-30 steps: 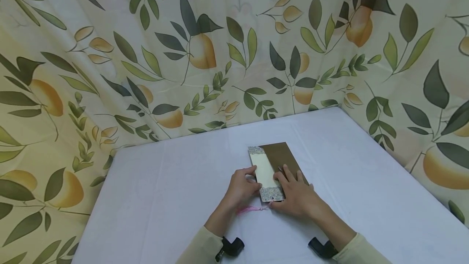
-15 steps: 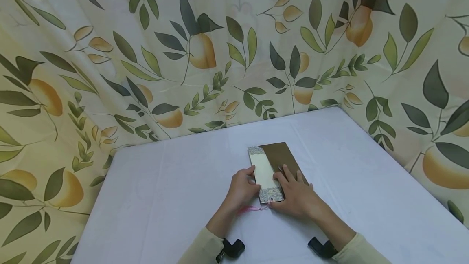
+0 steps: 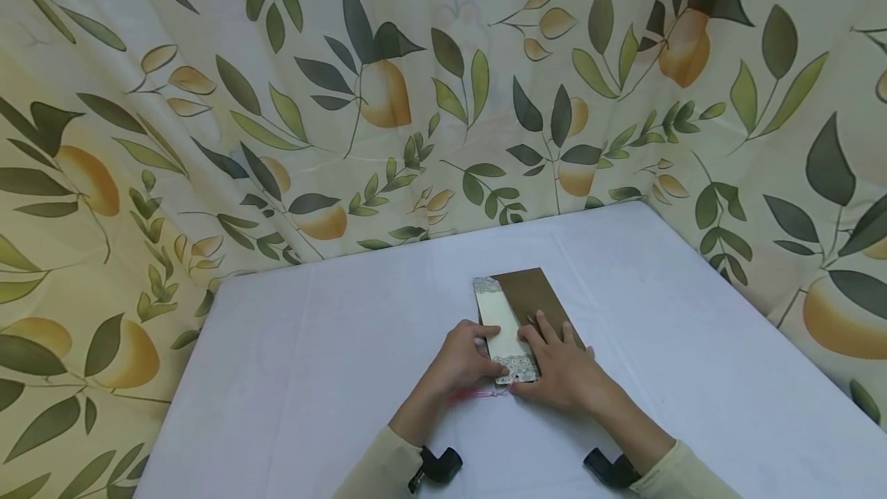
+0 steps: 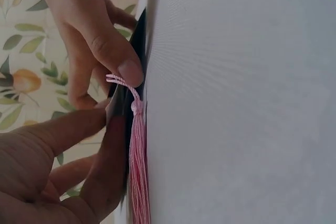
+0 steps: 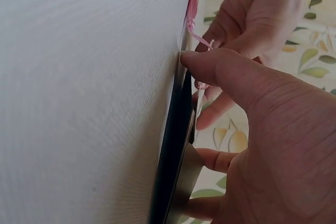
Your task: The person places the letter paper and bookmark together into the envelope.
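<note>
A pale bookmark (image 3: 500,314) with grey patterned ends lies along the left side of a flat brown, notebook-like rectangle (image 3: 530,291) on the table. A pink tassel (image 4: 139,166) hangs from its near end by a twisted cord. My left hand (image 3: 460,360) holds the bookmark at its left edge, index finger and thumb spread along it. My right hand (image 3: 564,372) rests over the brown rectangle with its fingers spread, the index fingertip by the bookmark and the thumb at the near edge close to the tassel cord. A small grey tip (image 3: 531,319) shows beside the right fingers.
A white cloth covers the table (image 3: 333,345). Behind and beside it hangs a curtain (image 3: 416,98) printed with leaves and fruit. Black wrist cameras sit on the left wrist (image 3: 440,468) and the right wrist (image 3: 610,468).
My left fingertips have moved right, further onto the bookmark's face. The bookmark has shifted slightly right over the brown rectangle. My right hand stays in place.
</note>
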`<state>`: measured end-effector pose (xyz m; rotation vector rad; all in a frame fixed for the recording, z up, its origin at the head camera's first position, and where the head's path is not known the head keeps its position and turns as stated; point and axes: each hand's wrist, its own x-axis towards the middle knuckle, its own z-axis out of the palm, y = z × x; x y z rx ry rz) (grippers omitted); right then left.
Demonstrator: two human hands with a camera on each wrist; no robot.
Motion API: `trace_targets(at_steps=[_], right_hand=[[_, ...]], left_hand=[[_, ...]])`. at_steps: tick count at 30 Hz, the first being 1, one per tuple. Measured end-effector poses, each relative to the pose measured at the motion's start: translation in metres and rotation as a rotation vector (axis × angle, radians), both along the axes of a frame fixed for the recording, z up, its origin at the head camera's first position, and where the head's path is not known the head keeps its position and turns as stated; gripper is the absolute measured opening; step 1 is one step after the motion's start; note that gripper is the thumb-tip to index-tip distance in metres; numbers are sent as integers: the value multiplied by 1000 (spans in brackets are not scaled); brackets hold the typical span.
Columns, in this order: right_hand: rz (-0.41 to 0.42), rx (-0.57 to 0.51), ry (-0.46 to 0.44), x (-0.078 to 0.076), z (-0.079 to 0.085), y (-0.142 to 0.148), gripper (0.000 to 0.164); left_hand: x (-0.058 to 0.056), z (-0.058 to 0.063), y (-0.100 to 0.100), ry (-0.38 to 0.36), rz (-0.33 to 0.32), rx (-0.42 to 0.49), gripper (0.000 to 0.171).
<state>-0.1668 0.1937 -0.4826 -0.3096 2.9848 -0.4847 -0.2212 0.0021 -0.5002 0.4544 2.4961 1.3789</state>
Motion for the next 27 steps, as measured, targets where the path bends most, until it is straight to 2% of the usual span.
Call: trace_targets(at_steps=[3,8,11,19,27], right_hand=[[2,-3,-2,0,0,0,80],[0,-11,-15,0,1,0,80],[-1,-12,-17,0,1,0,81],[1,-26,-20,1,0,1,79],[0,-25,-11,1,1,3,77]], left_hand=[[1,-1,1,-17,32,-6,71],[1,-2,2,-54,70,34,75],[1,-1,1,-66,72,58,75],[5,5,1,-164,98,157,77],[7,10,2,-178,103,185,77]])
